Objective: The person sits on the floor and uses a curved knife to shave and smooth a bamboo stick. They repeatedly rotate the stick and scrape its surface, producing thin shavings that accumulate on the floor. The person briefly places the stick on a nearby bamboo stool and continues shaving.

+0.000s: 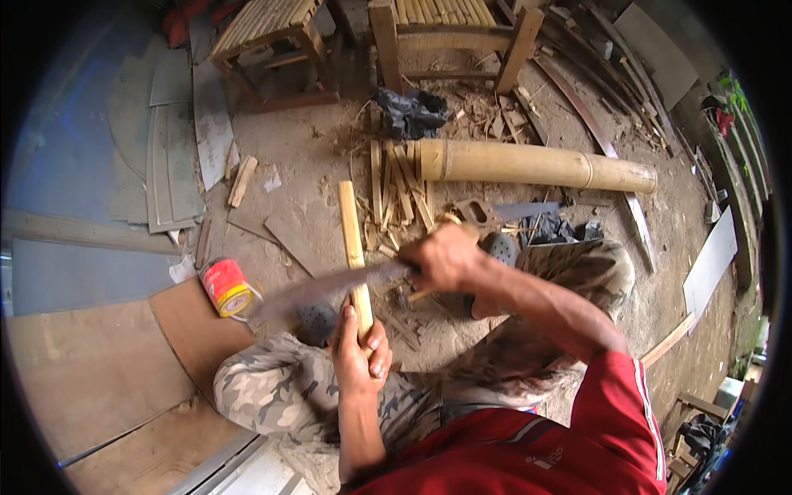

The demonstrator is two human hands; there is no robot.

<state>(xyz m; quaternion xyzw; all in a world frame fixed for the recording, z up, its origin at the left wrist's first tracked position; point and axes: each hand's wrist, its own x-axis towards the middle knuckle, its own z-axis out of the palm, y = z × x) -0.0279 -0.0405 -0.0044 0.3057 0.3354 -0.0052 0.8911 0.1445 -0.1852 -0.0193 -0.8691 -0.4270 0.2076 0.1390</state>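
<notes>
**Blade Laid Across a Bamboo Slat**

While the person sits low over the dirt floor with knees apart, the left hand (360, 351) is wrapped tight around the near end of a pale bamboo slat (351, 239), which points away from the body and stands between the knees. The right hand (444, 257) is clenched around the handle of a long knife (326, 287); its grey blade runs leftward and crosses the slat just above the left fingers, blurred along its edge.

Beyond the slat lies a loose bundle of split bamboo strips (400, 188), their far ends touching the cut end of a thick bamboo pole (536, 165) that stretches off to the right. A handsaw (503, 213) rests just in front of that pole. Near the left knee a red and yellow can (226, 287) lies on its side at the edge of a plywood sheet (91, 371). Farther back stand two slatted bamboo stools (272, 33), with a crumpled black bag (411, 111) and shavings between them and the pole.
</notes>
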